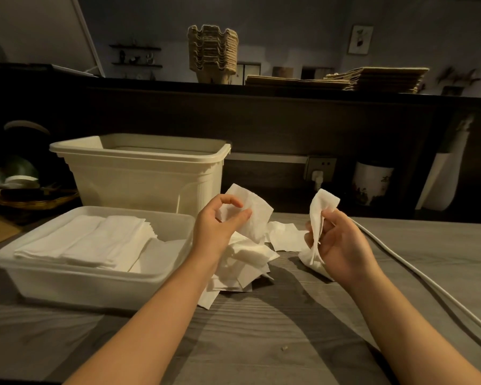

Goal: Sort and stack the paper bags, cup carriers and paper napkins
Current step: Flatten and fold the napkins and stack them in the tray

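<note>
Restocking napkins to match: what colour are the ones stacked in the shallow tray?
Plain white. The stacked napkins in the tray show best in the head view.

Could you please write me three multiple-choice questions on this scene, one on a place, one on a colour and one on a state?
1. Where is the stack of cup carriers?
A. on the high ledge at the back
B. on the floor
C. in the person's hands

2. What colour are the folded napkins in the tray?
A. brown
B. white
C. blue

3. What is the left hand doing?
A. lying flat on the table
B. hanging empty
C. pinching a napkin

Answers:
1 A: the stack stands on the ledge, left of the flat paper bags.
2 B: they lie white in neat rows.
3 C: thumb and fingers curl round a loose napkin, held above the table.
</note>
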Tool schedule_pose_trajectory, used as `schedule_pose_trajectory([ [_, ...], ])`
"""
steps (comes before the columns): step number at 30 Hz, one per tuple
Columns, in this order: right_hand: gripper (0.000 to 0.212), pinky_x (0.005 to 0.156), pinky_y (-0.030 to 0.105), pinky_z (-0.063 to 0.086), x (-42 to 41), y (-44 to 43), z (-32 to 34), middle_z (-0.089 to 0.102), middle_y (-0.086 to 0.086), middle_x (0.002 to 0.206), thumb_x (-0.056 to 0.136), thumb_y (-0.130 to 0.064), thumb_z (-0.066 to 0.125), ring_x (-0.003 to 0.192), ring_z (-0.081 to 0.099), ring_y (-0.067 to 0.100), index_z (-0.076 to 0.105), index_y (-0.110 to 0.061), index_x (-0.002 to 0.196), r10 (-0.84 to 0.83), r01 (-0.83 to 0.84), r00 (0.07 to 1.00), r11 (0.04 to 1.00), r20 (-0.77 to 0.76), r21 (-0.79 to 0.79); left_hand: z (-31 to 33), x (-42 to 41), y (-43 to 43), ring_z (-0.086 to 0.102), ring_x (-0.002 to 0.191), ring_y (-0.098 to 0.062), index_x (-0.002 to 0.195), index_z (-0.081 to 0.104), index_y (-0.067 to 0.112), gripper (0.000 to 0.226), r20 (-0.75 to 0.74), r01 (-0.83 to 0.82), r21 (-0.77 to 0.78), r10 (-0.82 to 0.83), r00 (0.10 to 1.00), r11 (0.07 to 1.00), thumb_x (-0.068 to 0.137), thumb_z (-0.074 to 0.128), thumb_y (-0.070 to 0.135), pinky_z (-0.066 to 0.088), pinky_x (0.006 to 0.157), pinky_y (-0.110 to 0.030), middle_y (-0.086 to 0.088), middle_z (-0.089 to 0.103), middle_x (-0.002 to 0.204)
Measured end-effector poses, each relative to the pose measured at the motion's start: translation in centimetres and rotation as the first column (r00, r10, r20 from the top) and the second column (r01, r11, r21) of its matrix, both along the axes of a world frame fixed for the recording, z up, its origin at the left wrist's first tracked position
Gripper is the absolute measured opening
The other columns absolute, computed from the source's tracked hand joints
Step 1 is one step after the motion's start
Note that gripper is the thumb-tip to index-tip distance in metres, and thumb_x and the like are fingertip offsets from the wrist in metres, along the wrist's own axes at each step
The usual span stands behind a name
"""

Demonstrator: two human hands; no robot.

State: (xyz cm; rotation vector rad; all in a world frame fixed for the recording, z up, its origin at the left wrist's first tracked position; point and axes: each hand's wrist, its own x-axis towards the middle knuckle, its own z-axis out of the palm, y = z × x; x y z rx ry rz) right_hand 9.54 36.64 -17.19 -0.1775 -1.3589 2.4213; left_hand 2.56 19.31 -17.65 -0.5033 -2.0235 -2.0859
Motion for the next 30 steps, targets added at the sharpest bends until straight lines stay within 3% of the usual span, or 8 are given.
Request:
schedule_pose_trajectory([
  [4,0.016,0.065,0.029,0.043,0.2,-0.1,-0.1,0.057,0.001,0.067,0.094,-0.018,0.044,0.064,0.052,0.013,0.058,-0.011,0.091,0.033,-0.032,0.999,0.999,0.023,-0.003,-0.1,0.0,0.0,0.051,0.094,0.001,0.083,0.061,0.036,0.02,-0.062,0.022,-0.091,-0.027,0.998,0.996,0.084,0.068,0.017,0.042,0.079,-0.017,0.019,0.059,0.098],
  [7,0.012,0.062,0.029,0.045,0.0,-0.2,-0.5,0.056,-0.001,0.068,0.086,-0.02,0.049,0.066,0.053,0.015,0.057,-0.013,0.08,0.067,-0.054,0.997,0.961,-0.041,0.27,-0.2,0.0,0.1,0.051,0.093,0.01,0.089,0.061,0.035,0.019,-0.172,-0.002,-0.191,-0.031,0.985,0.982,0.087,0.064,0.016,0.037,0.076,-0.001,0.013,0.057,0.105],
  [9,0.01,0.065,0.024,0.05,0.0,-0.5,-0.8,0.061,-0.01,0.078,0.075,-0.023,0.05,0.077,0.058,0.009,0.059,-0.02,0.079,0.053,0.062,0.984,0.788,-0.167,0.613,-0.3,0.1,0.2,0.048,0.091,0.016,0.096,0.062,0.03,0.02,-0.267,-0.041,-0.266,-0.033,0.963,0.963,0.086,0.065,0.013,0.036,0.074,0.004,0.015,0.05,0.104],
  [11,0.011,0.075,0.02,0.049,0.1,-1.3,-1.2,0.06,-0.02,0.098,0.071,-0.032,0.049,0.094,0.056,0.001,0.059,-0.035,0.076,0.134,0.127,0.962,0.552,-0.238,0.824,-0.4,0.3,0.3,0.044,0.09,0.018,0.106,0.062,0.025,0.026,-0.375,-0.101,-0.349,-0.04,0.926,0.932,0.084,0.067,0.012,0.037,0.074,0.004,0.016,0.043,0.105],
  [15,0.017,0.092,0.02,0.037,0.1,-2.3,-1.6,0.057,-0.024,0.113,0.07,-0.037,0.042,0.114,0.045,-0.001,0.057,-0.044,0.073,0.208,0.144,0.95,0.372,-0.234,0.917,-0.6,0.5,0.5,0.042,0.095,0.012,0.117,0.06,0.02,0.038,-0.448,-0.119,-0.414,-0.088,0.889,0.903,0.081,0.07,0.01,0.035,0.073,0.007,0.015,0.038,0.111],
  [21,0.017,0.081,0.016,0.037,-0.3,-1.9,-1.7,0.053,-0.036,0.101,0.071,-0.037,0.037,0.104,0.042,-0.009,0.049,-0.049,0.072,0.085,0.263,0.957,0.162,-0.278,0.951,-0.9,0.3,0.7,0.04,0.117,-0.009,0.125,0.052,0.026,0.046,-0.391,-0.014,-0.48,-0.199,0.899,0.877,0.083,0.069,0.017,0.044,0.089,-0.013,0.008,0.039,0.123],
  [26,0.015,0.081,0.029,0.048,-0.2,-1.6,-1.6,0.057,-0.015,0.091,0.072,-0.036,0.038,0.093,0.051,0.001,0.049,-0.045,0.077,0.047,0.244,0.964,0.224,-0.26,0.944,-0.8,0.3,0.4,0.045,0.103,-0.001,0.105,0.047,0.046,0.044,-0.377,0.028,-0.368,-0.177,0.909,0.929,0.085,0.065,0.011,0.045,0.08,-0.005,0.025,0.038,0.109],
  [30,0.016,0.081,0.034,0.051,0.0,-1.7,-1.5,0.06,-0.013,0.088,0.071,-0.036,0.04,0.09,0.055,0.005,0.054,-0.044,0.072,0.074,0.191,0.972,0.307,-0.223,0.933,-0.5,0.4,0.3,0.057,0.097,-0.01,0.097,0.056,0.046,0.04,-0.287,0.13,-0.223,-0.193,0.938,0.966,0.089,0.059,0.006,0.049,0.078,-0.01,0.01,0.051,0.115],
])
